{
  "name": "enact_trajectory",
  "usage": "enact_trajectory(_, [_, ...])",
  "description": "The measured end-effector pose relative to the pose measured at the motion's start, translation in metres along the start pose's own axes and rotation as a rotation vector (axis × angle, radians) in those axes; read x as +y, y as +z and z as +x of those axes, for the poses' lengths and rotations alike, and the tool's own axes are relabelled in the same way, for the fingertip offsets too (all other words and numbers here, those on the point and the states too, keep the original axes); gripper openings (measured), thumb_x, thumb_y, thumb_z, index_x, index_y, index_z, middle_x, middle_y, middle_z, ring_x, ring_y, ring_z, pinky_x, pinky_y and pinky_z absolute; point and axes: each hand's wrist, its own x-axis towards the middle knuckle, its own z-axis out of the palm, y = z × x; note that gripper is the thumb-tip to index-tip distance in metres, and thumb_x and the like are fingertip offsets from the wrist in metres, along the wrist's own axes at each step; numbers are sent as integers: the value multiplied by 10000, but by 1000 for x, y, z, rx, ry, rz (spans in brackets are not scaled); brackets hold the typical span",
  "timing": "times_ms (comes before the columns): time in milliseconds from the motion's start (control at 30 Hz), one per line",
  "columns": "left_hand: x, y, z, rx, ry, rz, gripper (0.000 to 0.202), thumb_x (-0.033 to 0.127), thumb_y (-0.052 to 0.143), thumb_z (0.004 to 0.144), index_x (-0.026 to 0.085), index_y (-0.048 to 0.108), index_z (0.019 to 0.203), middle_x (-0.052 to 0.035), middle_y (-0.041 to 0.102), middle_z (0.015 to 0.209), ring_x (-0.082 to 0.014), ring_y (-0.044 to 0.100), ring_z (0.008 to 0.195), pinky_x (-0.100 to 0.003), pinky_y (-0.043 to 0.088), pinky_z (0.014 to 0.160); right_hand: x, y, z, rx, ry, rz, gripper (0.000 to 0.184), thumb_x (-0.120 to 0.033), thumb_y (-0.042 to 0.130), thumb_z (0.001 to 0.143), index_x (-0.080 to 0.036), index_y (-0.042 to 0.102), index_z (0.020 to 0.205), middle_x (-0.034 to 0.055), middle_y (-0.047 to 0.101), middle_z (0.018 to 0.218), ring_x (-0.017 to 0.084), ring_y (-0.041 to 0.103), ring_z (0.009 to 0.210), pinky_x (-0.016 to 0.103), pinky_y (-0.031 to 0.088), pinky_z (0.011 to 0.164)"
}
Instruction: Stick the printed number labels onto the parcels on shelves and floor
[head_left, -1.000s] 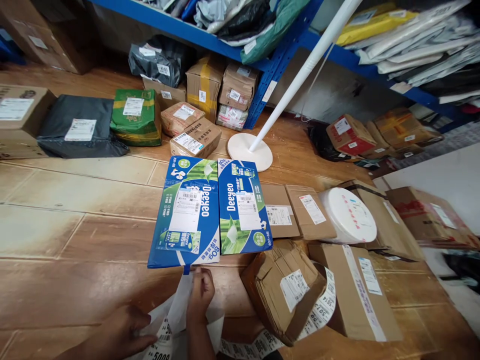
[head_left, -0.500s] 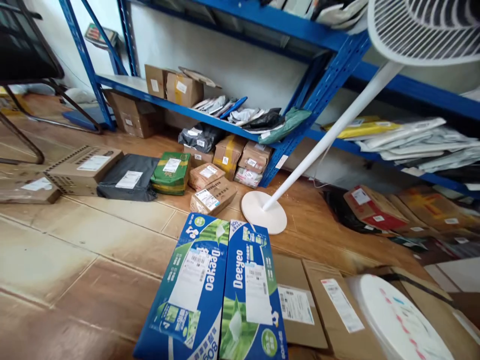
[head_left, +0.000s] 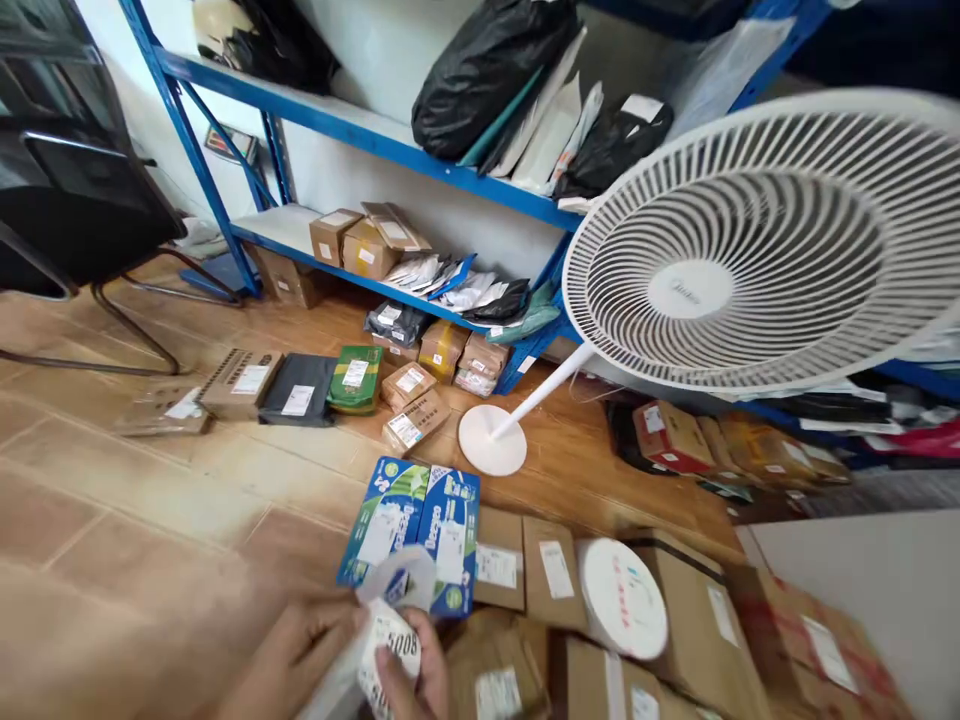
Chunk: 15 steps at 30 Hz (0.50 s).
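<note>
My right hand (head_left: 420,665) is closed around a roll of white number labels (head_left: 390,650), its thumb across the front; "5008" is printed in black on one label. My left hand (head_left: 304,640), blurred, has its fingers curled at the left edge of the label strip. A pale, translucent loop of backing (head_left: 405,575) curves up above the labels. Just beyond the hands lie two blue-and-green Deeyeo boxes (head_left: 452,510), side by side with shipping labels on top, partly covered by the loop.
Cartons (head_left: 551,580) and a round white lid-like parcel (head_left: 622,598) lie right of the boxes. A white standing fan (head_left: 690,290) leans into view. Parcels (head_left: 298,390) line the floor before a blue shelf (head_left: 360,115). A black chair (head_left: 82,200) stands left.
Both hands and the label roll have come into view at the bottom. The view has pulled back and tilted up, so the boxes look smaller and the fan head shows fully.
</note>
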Motion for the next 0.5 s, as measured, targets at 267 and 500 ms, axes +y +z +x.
enact_trajectory(267, [155,-44,-80,3,-60,-170,442,524,448,865,158,652,725,-33,635,744,-179,550,715,-253,460,662,-172,88,-116,7,261,237,413,-281,678,633,-221,615,1036,23,726,881,243,675,855,339,525,738])
enact_trajectory(500, [212,-75,-123,-15,-32,-70,360,504,636,719,157,691,798,-42,692,780,-216,600,759,-271,483,701,-236,138,-178,-53,70,144,254,-274,631,649,-231,593,896,-49,651,711,134,587,633,221,442,593])
